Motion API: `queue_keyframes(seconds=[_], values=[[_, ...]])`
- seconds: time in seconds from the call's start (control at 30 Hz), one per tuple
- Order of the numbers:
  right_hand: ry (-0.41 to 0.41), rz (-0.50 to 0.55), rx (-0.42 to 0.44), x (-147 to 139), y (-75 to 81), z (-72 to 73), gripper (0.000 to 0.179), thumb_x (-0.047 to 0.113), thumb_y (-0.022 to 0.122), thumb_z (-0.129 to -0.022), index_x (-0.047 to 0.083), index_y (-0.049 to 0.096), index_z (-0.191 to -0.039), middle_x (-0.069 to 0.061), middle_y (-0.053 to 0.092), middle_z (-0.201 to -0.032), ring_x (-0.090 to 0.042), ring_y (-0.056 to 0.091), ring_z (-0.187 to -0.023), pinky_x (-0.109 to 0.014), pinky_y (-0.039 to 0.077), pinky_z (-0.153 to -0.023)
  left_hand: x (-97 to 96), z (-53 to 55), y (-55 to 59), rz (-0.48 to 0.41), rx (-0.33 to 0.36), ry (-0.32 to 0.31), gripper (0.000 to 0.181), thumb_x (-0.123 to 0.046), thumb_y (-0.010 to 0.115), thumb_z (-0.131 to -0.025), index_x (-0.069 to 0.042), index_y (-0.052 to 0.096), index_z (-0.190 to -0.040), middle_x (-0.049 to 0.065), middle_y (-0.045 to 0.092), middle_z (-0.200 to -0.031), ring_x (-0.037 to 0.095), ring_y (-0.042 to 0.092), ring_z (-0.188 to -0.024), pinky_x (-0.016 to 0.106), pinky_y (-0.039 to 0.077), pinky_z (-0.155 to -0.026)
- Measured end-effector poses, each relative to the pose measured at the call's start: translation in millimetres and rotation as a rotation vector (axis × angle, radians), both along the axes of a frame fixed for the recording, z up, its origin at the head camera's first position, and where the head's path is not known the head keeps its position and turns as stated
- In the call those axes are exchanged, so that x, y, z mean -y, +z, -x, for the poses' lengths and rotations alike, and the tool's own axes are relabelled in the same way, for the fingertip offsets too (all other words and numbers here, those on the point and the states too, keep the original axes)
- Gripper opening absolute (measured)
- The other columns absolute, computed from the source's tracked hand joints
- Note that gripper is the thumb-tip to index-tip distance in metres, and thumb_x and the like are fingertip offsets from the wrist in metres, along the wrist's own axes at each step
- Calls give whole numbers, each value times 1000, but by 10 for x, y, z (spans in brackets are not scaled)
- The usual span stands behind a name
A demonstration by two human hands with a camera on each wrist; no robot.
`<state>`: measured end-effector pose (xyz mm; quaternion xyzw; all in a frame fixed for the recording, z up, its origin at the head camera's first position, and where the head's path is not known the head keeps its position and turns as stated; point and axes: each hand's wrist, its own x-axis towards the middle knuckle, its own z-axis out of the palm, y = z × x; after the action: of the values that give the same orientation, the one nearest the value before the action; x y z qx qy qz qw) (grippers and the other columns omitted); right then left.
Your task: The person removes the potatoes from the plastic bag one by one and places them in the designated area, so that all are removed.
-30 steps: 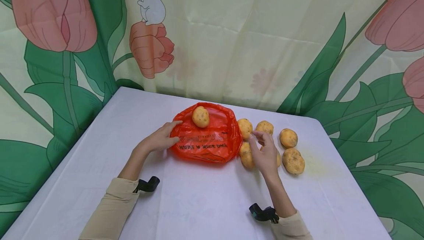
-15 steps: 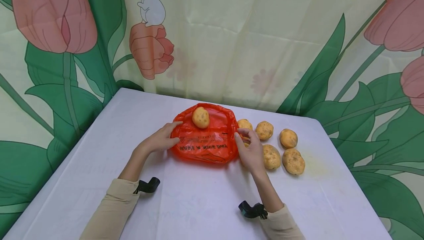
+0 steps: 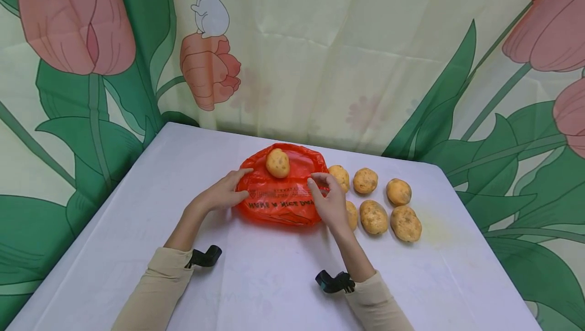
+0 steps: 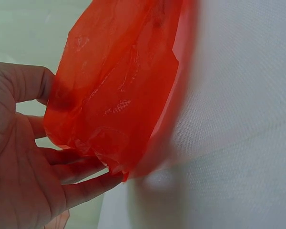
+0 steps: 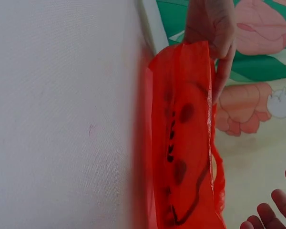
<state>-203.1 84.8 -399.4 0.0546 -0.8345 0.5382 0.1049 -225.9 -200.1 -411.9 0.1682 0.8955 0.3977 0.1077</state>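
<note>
A red plastic bag [image 3: 279, 204] with dark print lies spread with its mouth upward on the white table. One potato [image 3: 278, 163] shows at its back rim. My left hand [image 3: 224, 189] holds the bag's left edge; in the left wrist view its thumb passes behind the red film [image 4: 119, 95] while the lower fingers lie along the outside. Over the bag's right rim hovers my right hand [image 3: 330, 201], fingers loosely bent and spread, nothing between them. The right wrist view shows those fingertips [image 5: 281, 200] apart from the bag.
Several potatoes [image 3: 374, 217] stand in two rows just right of the bag, the nearest partly behind the right hand. The table's back edge meets a curtain [image 3: 297, 67] printed with tulips. A black camera mount [image 3: 335, 281] sits on the right wrist.
My right hand has moved left from above the potatoes to over the bag's right rim, uncovering potatoes behind it. The left hand and the bag have stayed about where they were.
</note>
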Motion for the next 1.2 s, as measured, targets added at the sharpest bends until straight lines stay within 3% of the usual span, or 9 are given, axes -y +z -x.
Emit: queue_keyframes(seconds=[0.37,0.8,1.2], values=[[30,48,37,117,4,104,34,25,67,-99,4,64,-125,-11,66,-124,-26,61,-117,-46,51,-104,6,-6,2,-6,-10,-4,67,-15,53,-96,0,30,-157,30,38,-151,43,38,-141,62,31,-116],[69,8,78,246,24,258,43,30,71,-97,5,60,-130,-14,61,-130,-32,55,-124,-45,50,-103,17,-16,5,-5,15,4,67,-15,53,-96,-3,30,-158,28,37,-152,42,37,-141,63,32,-116],[76,39,175,370,68,412,56,25,75,-94,3,52,-140,-20,54,-143,-36,52,-131,-49,47,-107,20,-27,15,-5,16,8,67,-15,52,-96,-3,30,-158,28,37,-152,42,39,-140,63,32,-116]])
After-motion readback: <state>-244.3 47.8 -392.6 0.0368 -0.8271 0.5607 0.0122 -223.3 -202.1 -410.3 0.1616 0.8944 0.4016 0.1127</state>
